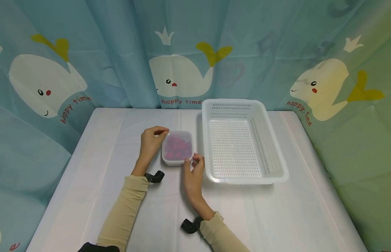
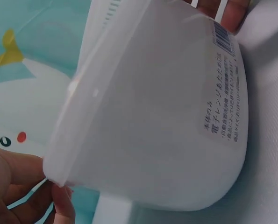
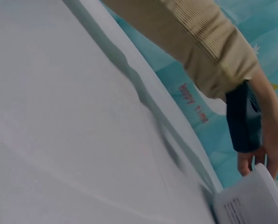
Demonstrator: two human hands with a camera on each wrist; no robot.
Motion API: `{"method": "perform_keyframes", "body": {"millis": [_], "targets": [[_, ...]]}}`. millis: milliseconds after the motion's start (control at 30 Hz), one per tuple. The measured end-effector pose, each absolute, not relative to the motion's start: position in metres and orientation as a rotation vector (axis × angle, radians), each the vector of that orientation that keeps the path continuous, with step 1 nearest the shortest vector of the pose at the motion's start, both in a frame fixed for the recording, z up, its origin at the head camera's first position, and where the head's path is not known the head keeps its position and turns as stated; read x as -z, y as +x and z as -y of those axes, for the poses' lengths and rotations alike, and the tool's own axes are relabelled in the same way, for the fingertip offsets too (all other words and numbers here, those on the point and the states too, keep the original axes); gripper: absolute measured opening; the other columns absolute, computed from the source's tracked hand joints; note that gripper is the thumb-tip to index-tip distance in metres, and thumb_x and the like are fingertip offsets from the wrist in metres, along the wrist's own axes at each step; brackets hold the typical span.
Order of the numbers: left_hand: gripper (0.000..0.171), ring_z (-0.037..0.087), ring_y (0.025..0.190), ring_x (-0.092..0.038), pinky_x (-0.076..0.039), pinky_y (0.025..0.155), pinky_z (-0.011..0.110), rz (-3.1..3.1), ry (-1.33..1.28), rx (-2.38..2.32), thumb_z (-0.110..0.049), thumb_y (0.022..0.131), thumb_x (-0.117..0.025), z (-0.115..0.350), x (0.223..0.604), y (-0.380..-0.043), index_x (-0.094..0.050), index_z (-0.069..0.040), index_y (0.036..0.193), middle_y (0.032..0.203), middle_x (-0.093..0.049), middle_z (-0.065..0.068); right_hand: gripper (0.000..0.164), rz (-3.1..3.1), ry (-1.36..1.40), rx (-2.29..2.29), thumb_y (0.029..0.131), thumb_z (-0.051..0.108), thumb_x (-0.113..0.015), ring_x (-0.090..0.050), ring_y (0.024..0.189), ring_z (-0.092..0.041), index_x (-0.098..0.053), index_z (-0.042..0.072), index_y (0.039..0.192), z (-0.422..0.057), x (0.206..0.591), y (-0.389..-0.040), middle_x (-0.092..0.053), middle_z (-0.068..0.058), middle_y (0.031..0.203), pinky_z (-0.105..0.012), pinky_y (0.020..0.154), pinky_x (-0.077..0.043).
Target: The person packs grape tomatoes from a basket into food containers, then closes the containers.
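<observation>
A small square food container [image 1: 177,147] stands on the table, with a translucent lid and pinkish-red pieces showing through it. At its far left corner, my left hand [image 1: 151,140] pinches the rim of the lid between thumb and fingers. My right hand [image 1: 193,180] holds the near right corner, its thumb on the front side and its fingers around the corner. The left wrist view shows the container's white side [image 2: 148,107] close up, with a printed label [image 2: 223,93] and barcode. In the right wrist view, only part of the container [image 3: 251,200] appears, and my right hand is out of sight.
A large white perforated basket [image 1: 236,150] stands just right of the container. The table [image 1: 261,217] has a white cloth. Behind it hangs a blue-green curtain [image 1: 116,77] printed with whales. Black wrist cameras [image 1: 155,177] sit on both wrists.
</observation>
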State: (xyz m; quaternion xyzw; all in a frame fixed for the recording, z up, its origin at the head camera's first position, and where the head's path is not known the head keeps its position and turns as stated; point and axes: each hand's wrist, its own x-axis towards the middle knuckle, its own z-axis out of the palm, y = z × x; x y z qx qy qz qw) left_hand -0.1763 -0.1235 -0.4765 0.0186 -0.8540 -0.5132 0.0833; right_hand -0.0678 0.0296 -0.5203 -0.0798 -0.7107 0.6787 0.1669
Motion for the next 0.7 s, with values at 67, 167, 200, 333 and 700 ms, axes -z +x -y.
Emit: {"method": "perform_keyframes", "body": {"millis": [67, 167, 200, 333, 700], "targets": [[0.015, 0.031, 0.107, -0.07, -0.05, 0.08, 0.032, 2.539, 0.075, 1.55, -0.015, 0.099, -0.072, 0.124, 0.479, -0.177, -0.081, -0.007, 0.108, 0.11, -0.079, 0.015, 0.022, 2.022, -0.208, -1.947, 0.104, 0.009, -0.057, -0.053, 0.126, -0.032, -0.048, -0.006, 0.117, -0.032, 0.521, -0.07, -0.054, -0.022, 0.13, -0.047, 0.111, -0.047], [0.016, 0.03, 0.11, -0.069, -0.052, 0.085, 0.034, 2.522, 0.095, 1.574, -0.016, 0.1, -0.071, 0.125, 0.483, -0.177, -0.081, -0.008, 0.11, 0.113, -0.078, 0.014, 0.023, 2.009, -0.207, -2.022, 0.104, 0.007, -0.053, -0.055, 0.13, -0.034, -0.048, -0.006, 0.123, -0.037, 0.521, -0.075, -0.053, -0.023, 0.136, -0.039, 0.11, -0.05], [0.017, 0.03, 0.111, -0.07, -0.053, 0.087, 0.035, 2.519, 0.098, 1.58, -0.016, 0.101, -0.07, 0.125, 0.484, -0.177, -0.08, -0.008, 0.111, 0.114, -0.078, 0.014, 0.025, 2.005, -0.217, -2.054, 0.105, 0.007, -0.051, -0.055, 0.131, -0.035, -0.048, -0.005, 0.126, -0.039, 0.52, -0.077, -0.052, -0.022, 0.138, -0.036, 0.109, -0.05], [0.022, 0.028, 0.113, -0.069, -0.054, 0.094, 0.035, 2.461, 0.104, 1.682, -0.018, 0.104, -0.065, 0.125, 0.491, -0.175, -0.076, -0.007, 0.119, 0.119, -0.077, 0.013, 0.034, 2.001, -0.218, -2.127, 0.107, 0.008, -0.045, -0.049, 0.14, -0.036, -0.045, -0.001, 0.139, -0.045, 0.518, -0.091, -0.047, -0.021, 0.148, -0.037, 0.115, -0.046], [0.037, 0.019, 0.127, -0.06, -0.05, 0.11, 0.027, 2.296, 0.172, 2.12, -0.031, 0.11, -0.054, 0.123, 0.511, -0.166, -0.069, -0.007, 0.133, 0.134, -0.069, 0.015, 0.046, 2.091, -0.075, -2.247, 0.112, 0.021, -0.042, -0.035, 0.156, -0.025, -0.042, 0.011, 0.157, -0.058, 0.515, -0.132, -0.043, -0.011, 0.164, -0.044, 0.133, -0.029]]}}
